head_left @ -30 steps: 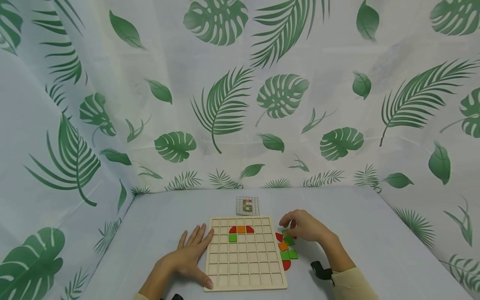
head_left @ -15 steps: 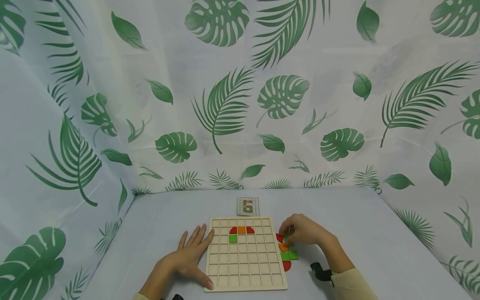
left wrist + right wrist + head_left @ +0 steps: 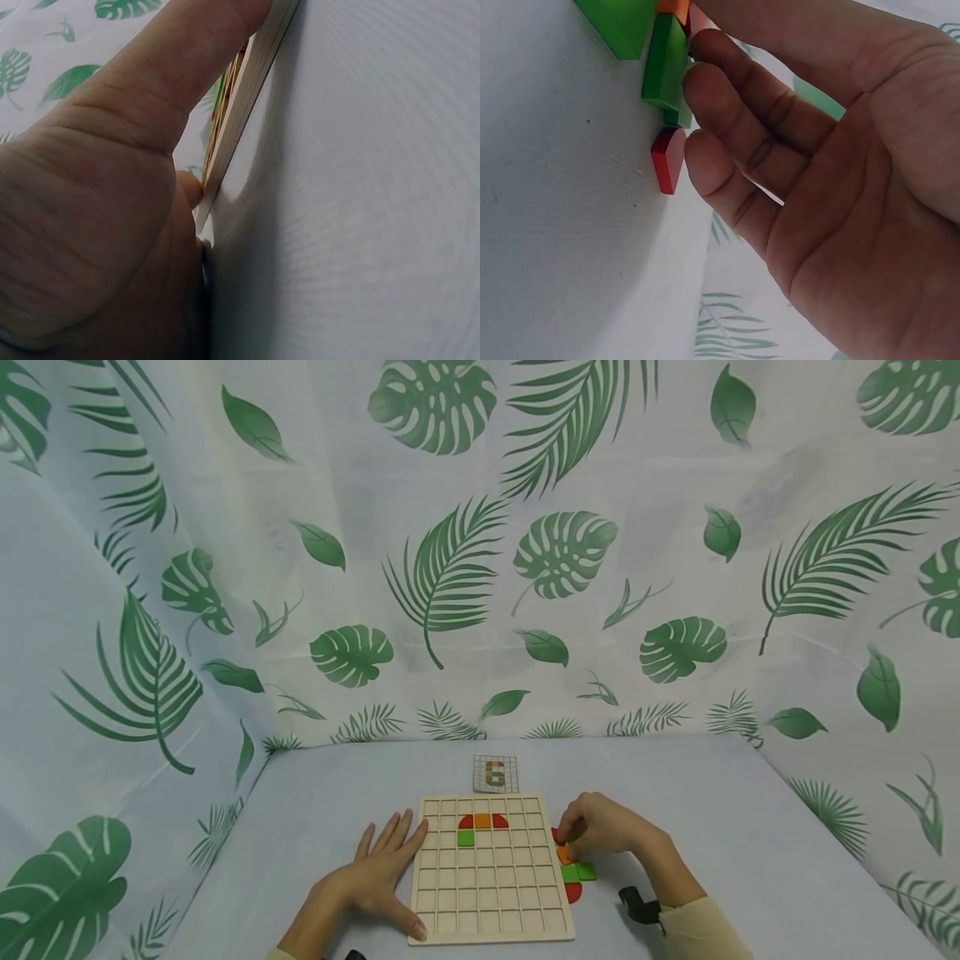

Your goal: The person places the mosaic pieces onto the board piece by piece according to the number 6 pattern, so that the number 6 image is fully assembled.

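A pale wooden grid board [image 3: 488, 935] lies before me. In its cells sit two red rounded tiles [image 3: 467, 821], an orange square tile [image 3: 482, 821] between them, and a green square tile [image 3: 466, 837] below the left red one. My left hand [image 3: 378, 871] rests along the board's left side, fingers spread and thumb on the lower left corner. To the right of the board, my right hand [image 3: 603, 824] pinches a loose orange tile [image 3: 566, 855] with thumb and forefinger. Its other fingers [image 3: 716, 90] curve loosely beside green tiles and a red tile [image 3: 669, 159].
Loose green tiles [image 3: 586, 870] and a red rounded tile [image 3: 573, 892] lie by the board's right edge. Behind the board is a small card [image 3: 495, 762] with a coloured 6 on a grid. A leaf-printed curtain [image 3: 480, 693] borders the table at the back and sides.
My right hand has moved down slightly along the loose tiles, from the green ones at the top to the orange tile. The left hand and the board have stayed in place.
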`<state>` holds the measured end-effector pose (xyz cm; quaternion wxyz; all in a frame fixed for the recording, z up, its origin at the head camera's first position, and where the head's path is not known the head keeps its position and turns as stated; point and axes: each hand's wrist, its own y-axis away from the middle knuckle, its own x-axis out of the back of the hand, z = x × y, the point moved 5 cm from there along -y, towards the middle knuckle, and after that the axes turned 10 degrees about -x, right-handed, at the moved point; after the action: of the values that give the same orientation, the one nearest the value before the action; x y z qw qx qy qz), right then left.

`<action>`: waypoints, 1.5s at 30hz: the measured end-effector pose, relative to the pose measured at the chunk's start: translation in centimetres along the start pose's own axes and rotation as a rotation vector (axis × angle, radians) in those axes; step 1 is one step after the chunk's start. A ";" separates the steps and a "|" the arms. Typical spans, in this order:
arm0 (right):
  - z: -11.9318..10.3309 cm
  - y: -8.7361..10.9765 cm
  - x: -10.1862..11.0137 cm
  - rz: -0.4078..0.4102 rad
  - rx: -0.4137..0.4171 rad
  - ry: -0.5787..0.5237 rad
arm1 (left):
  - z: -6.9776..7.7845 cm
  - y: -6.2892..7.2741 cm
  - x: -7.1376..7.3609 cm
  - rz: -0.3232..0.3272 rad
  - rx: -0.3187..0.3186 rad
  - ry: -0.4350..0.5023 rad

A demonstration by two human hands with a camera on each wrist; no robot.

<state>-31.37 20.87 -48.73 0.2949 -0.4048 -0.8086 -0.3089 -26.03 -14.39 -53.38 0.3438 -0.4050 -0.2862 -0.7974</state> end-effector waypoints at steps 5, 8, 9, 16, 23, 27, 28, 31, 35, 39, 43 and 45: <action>-0.1 -0.1 -0.3 -0.012 0.012 0.006 | 0.0 0.0 0.0 0.001 -0.005 0.000; 0.0 -0.2 -0.5 -0.019 0.001 0.007 | 0.1 0.0 0.1 0.002 -0.008 0.000; 0.0 -0.2 -0.5 -0.022 -0.003 0.008 | 0.1 0.0 0.1 0.002 -0.008 -0.001; -0.1 -0.3 -0.8 -0.028 -0.009 0.013 | -0.1 0.0 0.0 -0.003 -0.001 -0.005; -0.1 -0.3 -0.9 -0.017 0.007 0.030 | -0.1 -0.1 -0.1 -0.007 0.009 -0.005; -0.4 -0.1 -0.7 -0.015 0.016 0.042 | -0.1 0.0 -0.1 -0.006 0.004 -0.003; -0.5 -0.1 -0.6 -0.010 0.015 0.047 | 0.0 -0.1 -0.1 -0.006 0.003 -0.004; -0.9 0.1 -0.1 0.014 0.017 0.048 | 0.0 0.0 0.0 -0.004 0.002 -0.007; -1.1 0.1 0.5 0.063 0.024 0.027 | 0.0 -0.1 0.0 -0.003 0.005 -0.005; -1.2 0.0 0.8 0.118 0.075 0.015 | 0.0 -0.1 0.0 -0.004 0.005 -0.009; -1.6 -0.1 0.9 0.197 0.155 0.011 | 0.0 -0.1 0.0 -0.006 0.001 -0.008; -1.9 -0.1 0.9 0.231 0.188 0.009 | 0.0 -0.1 0.0 -0.006 -0.002 -0.006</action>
<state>-31.44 19.88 -46.88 0.3687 -0.4645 -0.7805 -0.1978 -26.09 -14.37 -53.39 0.3402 -0.4068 -0.2876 -0.7975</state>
